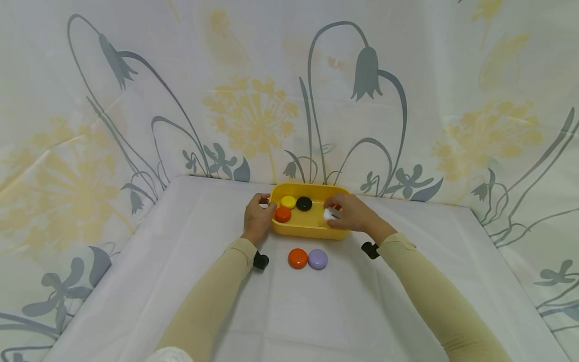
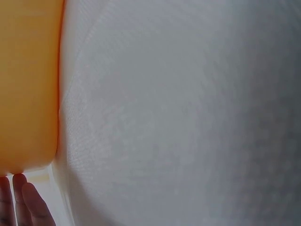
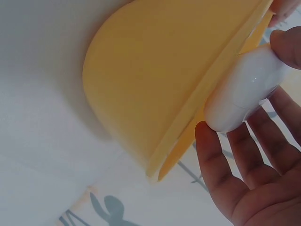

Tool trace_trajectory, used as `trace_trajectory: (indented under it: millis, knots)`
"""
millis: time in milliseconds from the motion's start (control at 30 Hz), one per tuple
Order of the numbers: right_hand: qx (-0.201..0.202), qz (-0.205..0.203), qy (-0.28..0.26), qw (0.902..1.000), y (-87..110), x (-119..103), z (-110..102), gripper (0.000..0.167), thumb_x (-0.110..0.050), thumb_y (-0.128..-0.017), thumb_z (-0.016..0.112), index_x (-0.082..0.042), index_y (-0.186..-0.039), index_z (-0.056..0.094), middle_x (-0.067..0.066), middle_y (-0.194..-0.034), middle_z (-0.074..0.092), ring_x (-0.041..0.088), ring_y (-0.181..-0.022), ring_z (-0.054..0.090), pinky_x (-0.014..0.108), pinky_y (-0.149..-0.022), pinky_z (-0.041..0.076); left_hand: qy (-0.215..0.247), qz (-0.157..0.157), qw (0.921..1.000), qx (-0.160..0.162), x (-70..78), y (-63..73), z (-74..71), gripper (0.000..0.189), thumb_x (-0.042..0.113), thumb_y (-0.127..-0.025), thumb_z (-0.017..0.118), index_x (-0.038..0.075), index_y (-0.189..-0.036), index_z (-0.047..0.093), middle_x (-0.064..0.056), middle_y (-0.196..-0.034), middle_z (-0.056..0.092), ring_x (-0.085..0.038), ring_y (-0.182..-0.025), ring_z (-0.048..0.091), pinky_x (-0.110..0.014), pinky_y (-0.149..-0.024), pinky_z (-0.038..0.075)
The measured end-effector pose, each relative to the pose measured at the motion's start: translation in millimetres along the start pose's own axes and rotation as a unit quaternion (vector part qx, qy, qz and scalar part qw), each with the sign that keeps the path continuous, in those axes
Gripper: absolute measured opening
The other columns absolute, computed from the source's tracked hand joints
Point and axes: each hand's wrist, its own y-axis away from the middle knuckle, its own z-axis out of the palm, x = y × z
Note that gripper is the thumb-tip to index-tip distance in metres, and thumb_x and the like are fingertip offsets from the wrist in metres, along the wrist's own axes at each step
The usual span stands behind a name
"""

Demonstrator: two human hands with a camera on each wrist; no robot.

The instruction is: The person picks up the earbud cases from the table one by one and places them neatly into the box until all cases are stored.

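My left hand (image 1: 259,217) holds the left end of a yellow plastic tray (image 1: 312,233), its thumb at the rim. In the left wrist view, fingertips (image 2: 35,200) touch the outer wall of the tray. With its fingers and thumb, my right hand (image 1: 355,213) grips a glossy white rounded disc (image 3: 244,92) at the tray's right end, level with the rim. Inside the tray lie a yellow disc (image 1: 288,202), a black disc (image 1: 304,203) and an orange disc (image 1: 282,214). Another orange-red piece (image 1: 336,206) shows partly behind the right fingers.
On the white-covered table (image 1: 307,311), an orange disc (image 1: 297,258) and a purple disc (image 1: 318,259) sit side by side in front of the tray. Behind the tray rises a flower-patterned curtain (image 1: 280,65). Black wrist devices (image 1: 370,250) hang near both cuffs.
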Motion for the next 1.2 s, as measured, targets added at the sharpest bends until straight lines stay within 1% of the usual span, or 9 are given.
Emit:
trace_trajectory:
  millis: [167,267,467,633,867,1033,1200]
  knots:
    - [-0.008,-0.015,0.005,0.9999,7.3,-4,-4,0.036,-0.021,-0.079,0.075,-0.008,-0.112,0.065,0.006,-0.11,0.065,0.022,-0.095,0.055,0.04,-0.09,0.048,-0.005,-0.006,1.0,-0.001,-1.6,-1.2,0.1,0.033,0.022,-0.085,0.061,0.012,-0.117,0.061,-0.007,-0.106,0.063,-0.022,-0.087,0.056,-0.03,-0.076,0.052]
    - [-0.003,-0.025,0.009,0.9996,13.0,-7,-5,0.036,-0.02,-0.079,0.075,-0.009,-0.112,0.064,0.005,-0.11,0.066,0.021,-0.094,0.055,0.04,-0.089,0.049,-0.007,-0.01,0.9999,-0.002,-1.5,-1.5,-0.1,0.033,0.023,-0.086,0.061,0.012,-0.117,0.061,-0.007,-0.106,0.063,-0.022,-0.088,0.056,-0.03,-0.075,0.052]
    - [-0.001,-0.029,0.018,0.9994,24.3,-12,-4,0.039,-0.022,-0.078,0.076,-0.008,-0.113,0.066,0.004,-0.109,0.067,0.019,-0.091,0.056,0.038,-0.087,0.051,-0.009,-0.009,0.9999,-0.001,-0.6,-1.1,-0.9,0.033,0.022,-0.086,0.061,0.012,-0.117,0.061,-0.007,-0.105,0.063,-0.022,-0.088,0.056,-0.03,-0.074,0.052]
    - [-0.015,-0.028,0.016,0.9994,32.4,-17,-2,0.038,-0.022,-0.077,0.077,-0.01,-0.112,0.067,0.002,-0.11,0.067,0.019,-0.093,0.057,0.039,-0.089,0.052,-0.008,-0.015,0.9998,-0.004,1.3,-1.1,-1.4,0.034,0.022,-0.086,0.061,0.012,-0.118,0.06,-0.007,-0.107,0.062,-0.022,-0.09,0.056,-0.031,-0.076,0.053]
    - [-0.039,-0.026,0.009,0.9989,43.1,-21,3,0.036,-0.021,-0.076,0.078,-0.014,-0.11,0.066,-0.002,-0.106,0.065,0.016,-0.091,0.055,0.036,-0.086,0.053,-0.005,-0.019,0.9998,-0.005,2.9,-0.2,-1.5,0.034,0.021,-0.087,0.062,0.012,-0.12,0.06,-0.007,-0.107,0.062,-0.023,-0.091,0.056,-0.031,-0.076,0.053]
    - [-0.064,-0.007,0.009,0.9979,51.5,-24,7,0.039,-0.022,-0.076,0.079,-0.014,-0.113,0.067,-0.002,-0.11,0.065,0.017,-0.096,0.055,0.038,-0.088,0.053,-0.004,-0.019,0.9998,-0.008,2.5,0.3,-0.7,0.036,0.023,-0.086,0.061,0.013,-0.12,0.06,-0.006,-0.107,0.062,-0.021,-0.09,0.056,-0.029,-0.073,0.052]
    - [-0.08,-0.005,0.002,0.9967,57.7,-25,14,0.041,-0.022,-0.077,0.079,-0.014,-0.115,0.067,-0.002,-0.112,0.064,0.016,-0.098,0.055,0.037,-0.088,0.053,-0.003,-0.02,0.9998,-0.007,2.4,0.5,-0.7,0.036,0.024,-0.086,0.06,0.014,-0.12,0.061,-0.006,-0.106,0.062,-0.021,-0.089,0.056,-0.028,-0.072,0.052]
